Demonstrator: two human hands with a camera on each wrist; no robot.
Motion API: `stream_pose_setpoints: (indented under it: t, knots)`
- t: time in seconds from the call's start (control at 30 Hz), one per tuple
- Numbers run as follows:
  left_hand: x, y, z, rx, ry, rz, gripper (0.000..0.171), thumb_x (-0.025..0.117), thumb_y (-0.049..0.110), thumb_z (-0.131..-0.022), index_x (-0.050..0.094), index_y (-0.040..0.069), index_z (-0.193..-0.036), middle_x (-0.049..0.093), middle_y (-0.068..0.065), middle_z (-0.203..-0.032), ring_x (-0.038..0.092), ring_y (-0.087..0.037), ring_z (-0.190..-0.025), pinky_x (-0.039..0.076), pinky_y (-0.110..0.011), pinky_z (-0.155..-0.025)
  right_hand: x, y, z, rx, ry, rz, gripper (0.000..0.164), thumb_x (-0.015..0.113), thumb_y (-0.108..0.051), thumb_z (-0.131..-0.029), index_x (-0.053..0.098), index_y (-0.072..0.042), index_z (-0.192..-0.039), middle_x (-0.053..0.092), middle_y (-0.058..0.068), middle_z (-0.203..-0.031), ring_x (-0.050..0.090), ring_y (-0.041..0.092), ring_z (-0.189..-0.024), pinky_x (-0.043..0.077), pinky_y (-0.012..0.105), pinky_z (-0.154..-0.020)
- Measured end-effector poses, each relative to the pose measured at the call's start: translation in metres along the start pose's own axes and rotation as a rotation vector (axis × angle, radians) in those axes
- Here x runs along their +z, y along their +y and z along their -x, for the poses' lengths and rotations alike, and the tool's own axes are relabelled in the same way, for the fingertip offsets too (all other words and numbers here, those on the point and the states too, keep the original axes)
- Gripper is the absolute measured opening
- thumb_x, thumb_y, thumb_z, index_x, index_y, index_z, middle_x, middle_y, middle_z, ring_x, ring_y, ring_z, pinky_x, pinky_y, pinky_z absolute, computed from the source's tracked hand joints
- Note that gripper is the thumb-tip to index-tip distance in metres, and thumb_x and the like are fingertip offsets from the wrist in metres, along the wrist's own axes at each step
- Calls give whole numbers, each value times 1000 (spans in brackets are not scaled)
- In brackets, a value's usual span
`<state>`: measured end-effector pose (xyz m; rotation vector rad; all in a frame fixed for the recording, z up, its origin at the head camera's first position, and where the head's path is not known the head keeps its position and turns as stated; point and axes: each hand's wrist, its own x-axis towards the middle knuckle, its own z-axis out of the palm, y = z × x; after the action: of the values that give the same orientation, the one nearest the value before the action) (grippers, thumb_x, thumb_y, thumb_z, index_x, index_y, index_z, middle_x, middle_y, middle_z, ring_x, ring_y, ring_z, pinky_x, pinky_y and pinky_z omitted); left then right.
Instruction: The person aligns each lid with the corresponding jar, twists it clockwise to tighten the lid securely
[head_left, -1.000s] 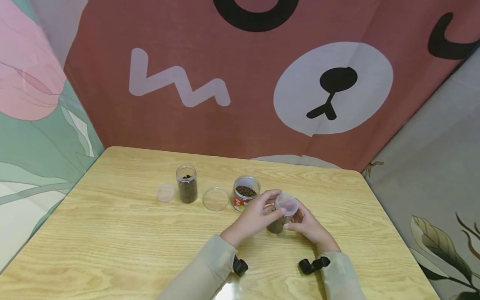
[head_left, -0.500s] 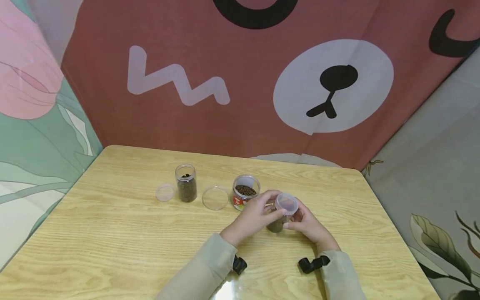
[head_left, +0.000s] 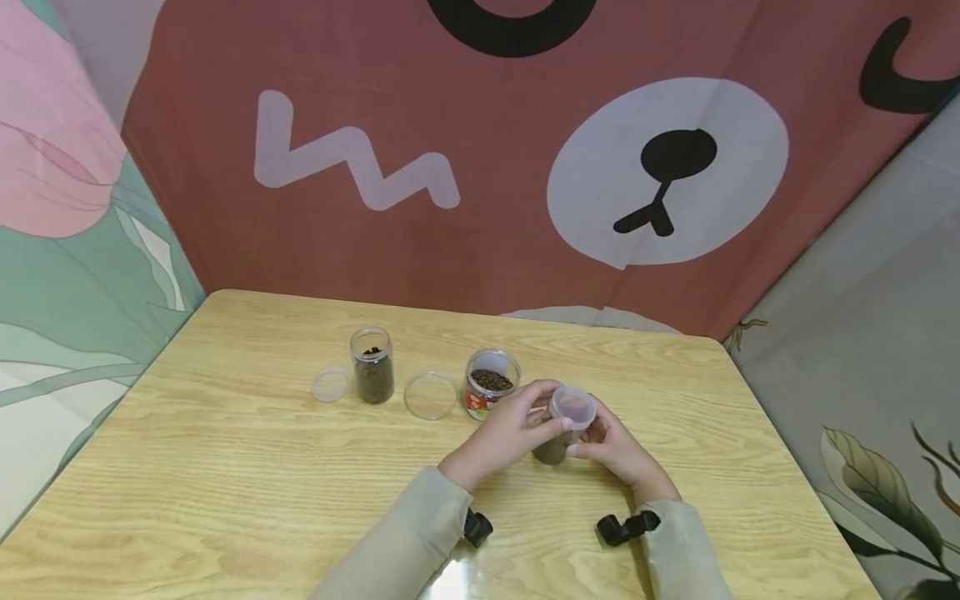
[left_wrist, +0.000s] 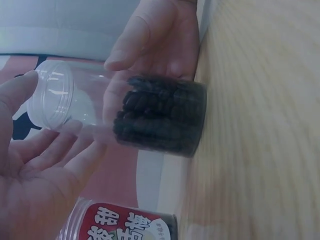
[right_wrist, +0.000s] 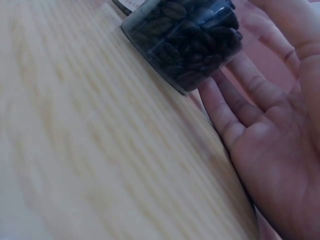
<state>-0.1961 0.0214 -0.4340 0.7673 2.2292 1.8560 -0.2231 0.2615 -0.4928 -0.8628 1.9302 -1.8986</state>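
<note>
Both hands are cradling a small clear jar (head_left: pixel 558 437) of coffee beans, standing on the bench (head_left: pixel 225 467): left hand (head_left: pixel 504 433) and right hand (head_left: pixel 611 450) fingers curling round its smooth, light, probably slippery wall.

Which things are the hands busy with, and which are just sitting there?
Busy with:
- small jar of dark beans, held between left hand and right hand
- its clear lid

Just sitting:
- red-label jar
- tall jar
- two loose lids
</note>
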Motion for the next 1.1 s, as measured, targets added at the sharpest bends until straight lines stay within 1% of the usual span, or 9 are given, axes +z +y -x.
stream_pose_setpoints:
  t: [0.2,0.3,0.47,0.53,0.67,0.77,0.83,0.93,1.1]
  knots:
    - [-4,0,-2,11,-44,15,51,65,23,-102,49,6,-147,56,-8,-144,52,-17,-134,43,-26,-109,0,0,0,8,14,16,74,69,4,-92,37,-16,-155,48,-11,-147,43,2,-136,37,16,-108]
    - [-6,-1,-3,26,-65,-14,51,62,22,-103,47,5,-149,53,-9,-147,50,-19,-136,42,-28,-111,-1,0,0,9,17,11,74,70,3,-92,36,-17,-155,47,-13,-147,43,1,-136,36,15,-108]
    - [-8,-1,-3,23,-94,-80,54,55,26,-106,41,6,-154,45,-10,-154,48,-23,-138,42,-30,-111,-1,0,0,-1,15,3,74,71,2,-92,37,-19,-155,48,-14,-147,44,0,-135,36,15,-108]
    - [-9,-2,-3,13,-104,-58,54,54,26,-107,38,8,-155,45,-11,-154,47,-23,-139,42,-30,-111,-1,0,0,1,18,2,74,72,1,-91,38,-20,-154,49,-14,-146,44,1,-134,36,15,-108]
    - [-10,-4,-3,24,-118,13,49,47,21,-110,34,9,-156,49,-14,-149,49,-25,-138,42,-31,-111,-1,0,0,12,28,3,73,73,1,-90,39,-17,-153,50,-13,-144,45,1,-134,35,14,-109]
    - [-9,-5,-4,45,-111,21,45,43,20,-111,35,7,-153,52,-17,-146,52,-27,-135,43,-31,-111,-1,0,1,18,35,3,74,74,1,-89,40,-17,-152,50,-13,-144,45,1,-134,35,14,-109]
    - [-9,-5,-3,46,-102,28,43,44,20,-110,37,7,-150,52,-17,-146,52,-26,-135,43,-29,-110,-1,0,1,19,38,4,74,74,2,-89,40,-18,-152,50,-13,-144,45,1,-134,35,14,-109]
    - [-8,-4,-3,29,-95,66,42,51,20,-108,39,5,-146,52,-17,-145,51,-25,-136,43,-26,-109,-1,0,1,17,41,4,74,72,5,-88,41,-20,-151,51,-13,-144,45,0,-134,35,14,-109]
    - [-7,-4,-4,6,-77,117,46,62,16,-103,43,4,-143,53,-15,-143,50,-24,-136,43,-24,-108,-1,1,1,20,44,4,74,71,6,-88,41,-18,-151,51,-13,-144,44,0,-134,35,14,-109]
